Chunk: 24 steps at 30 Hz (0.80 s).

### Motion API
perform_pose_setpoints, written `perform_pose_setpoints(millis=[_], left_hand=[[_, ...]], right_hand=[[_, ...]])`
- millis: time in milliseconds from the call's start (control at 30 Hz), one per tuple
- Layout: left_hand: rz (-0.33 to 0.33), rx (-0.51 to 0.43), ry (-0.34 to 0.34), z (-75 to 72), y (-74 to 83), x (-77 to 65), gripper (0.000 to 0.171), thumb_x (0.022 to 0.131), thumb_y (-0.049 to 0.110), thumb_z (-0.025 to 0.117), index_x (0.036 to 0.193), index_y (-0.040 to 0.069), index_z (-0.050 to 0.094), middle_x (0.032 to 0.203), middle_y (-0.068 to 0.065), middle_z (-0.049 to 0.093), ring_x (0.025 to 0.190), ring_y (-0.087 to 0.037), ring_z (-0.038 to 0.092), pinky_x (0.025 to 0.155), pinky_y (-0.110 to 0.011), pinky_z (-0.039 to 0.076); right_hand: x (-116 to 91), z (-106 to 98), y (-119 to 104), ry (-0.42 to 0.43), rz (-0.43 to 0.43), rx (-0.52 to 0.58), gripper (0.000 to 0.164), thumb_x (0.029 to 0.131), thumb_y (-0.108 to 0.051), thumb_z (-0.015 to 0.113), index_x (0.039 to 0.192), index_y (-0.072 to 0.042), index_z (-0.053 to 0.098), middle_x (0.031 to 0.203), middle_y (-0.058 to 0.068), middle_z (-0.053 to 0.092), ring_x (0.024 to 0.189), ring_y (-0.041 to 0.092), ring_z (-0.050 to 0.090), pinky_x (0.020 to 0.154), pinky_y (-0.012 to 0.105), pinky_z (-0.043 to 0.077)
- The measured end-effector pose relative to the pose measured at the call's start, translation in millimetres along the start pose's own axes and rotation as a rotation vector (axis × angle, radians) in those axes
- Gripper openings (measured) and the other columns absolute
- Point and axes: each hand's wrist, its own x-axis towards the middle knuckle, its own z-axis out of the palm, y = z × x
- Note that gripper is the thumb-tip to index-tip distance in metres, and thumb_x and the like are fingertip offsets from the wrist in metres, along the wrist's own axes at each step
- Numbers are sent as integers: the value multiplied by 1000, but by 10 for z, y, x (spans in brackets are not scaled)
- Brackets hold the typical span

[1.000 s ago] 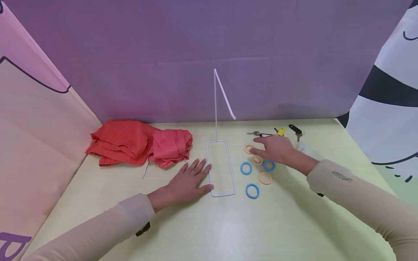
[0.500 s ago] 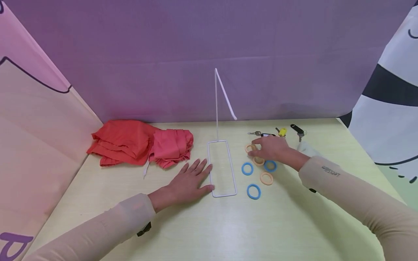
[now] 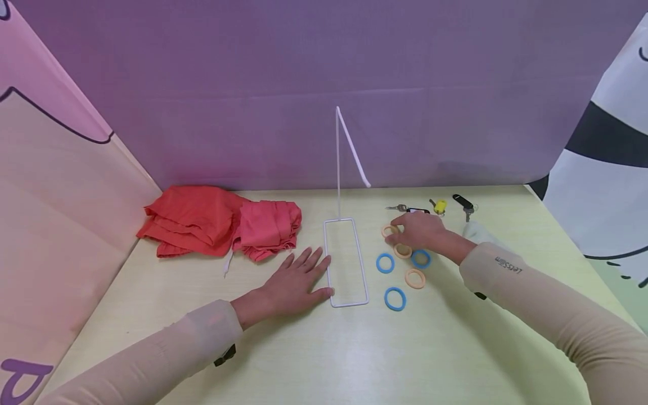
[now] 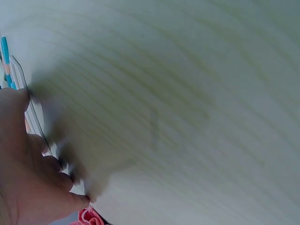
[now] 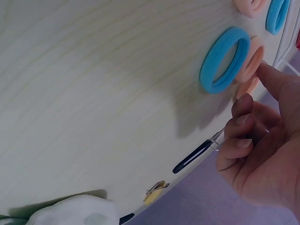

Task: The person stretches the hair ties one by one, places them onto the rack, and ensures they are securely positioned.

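Note:
My left hand (image 3: 286,284) lies with spread fingers on the table, its thumb and fingertips at the left edge of a white wire stand's base (image 3: 349,305). In the left wrist view, that hand (image 4: 33,164) appears beside the white wire. My right hand (image 3: 422,229) has thumb and index finger at opposite sides of the farthest orange hair tie (image 3: 386,227), which stays flat on the table. The right wrist view shows this hand (image 5: 269,140) with its other fingers curled; the index fingertip is hidden. Nearby lie orange hair ties (image 3: 415,278) and blue hair ties (image 3: 395,298).
Behind the right hand lie keys with a black tag (image 3: 418,211), a yellow tag (image 3: 440,206) and another black tag (image 3: 463,201). A whitish cloth (image 3: 478,233) is partly hidden by the right arm. Folded red fabric (image 3: 192,222) sits at the back left.
My right hand has shifted slightly left, bringing thumb and index finger to the farthest orange hair tie. My left hand keeps its place at the stand's base.

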Motion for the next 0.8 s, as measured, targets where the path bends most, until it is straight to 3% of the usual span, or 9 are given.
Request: perform_pose_setpoints(millis=[367,633,800], left_hand=[[-4,-10,-13,-31,9,-10,80,99,64,43,162,22,16,170,-4,12,158,-29,7,126,-56,11],[1,0,-4,-37,19,-17,80,99,63,43,162,22,17,170,-4,13,158,-30,8,126,-57,11],[4,-1,-8,-33,17,-23,79,99,62,43,162,21,18,170,-5,13,158,-31,8,125,-57,12]], right_hand=[[56,60,4,69,-34,7,46,94,-48,63,129,-18,66,105,5,75,83,21,66,55,34,47],[18,38,4,107,-57,27,41,93,-42,63,124,-15,66,82,1,69,67,18,57,49,31,39],[-69,-38,-1,189,-77,77,42,94,-41,61,126,-15,64,65,-1,63,57,17,53,45,29,32]])
